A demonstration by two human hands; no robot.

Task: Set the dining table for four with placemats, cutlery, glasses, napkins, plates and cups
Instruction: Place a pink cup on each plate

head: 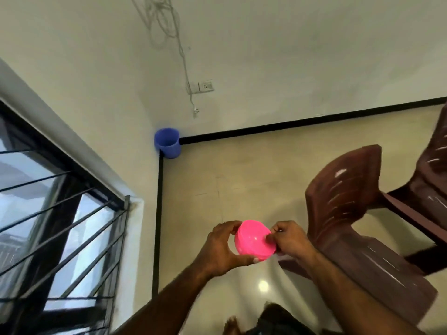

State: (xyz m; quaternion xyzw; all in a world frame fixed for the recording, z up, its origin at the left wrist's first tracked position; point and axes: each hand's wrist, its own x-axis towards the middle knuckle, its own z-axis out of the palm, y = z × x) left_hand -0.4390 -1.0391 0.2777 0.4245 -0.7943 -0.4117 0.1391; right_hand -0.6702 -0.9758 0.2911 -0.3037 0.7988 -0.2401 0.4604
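Both hands held a pink cup (254, 241) above the floor (242, 180): the left hand (223, 247) curled around its left side, the right hand (287, 240) pinching its right edge. Brown plastic chairs (343, 213) stood just right; a blue bucket (167, 145) sat in the far corner.

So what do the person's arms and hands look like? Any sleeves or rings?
Both arms are bare as far as the picture shows, with no sleeves in view. The left hand and right hand wear no gloves. No watch, bracelet or ring shows, though the picture is slightly blurred.
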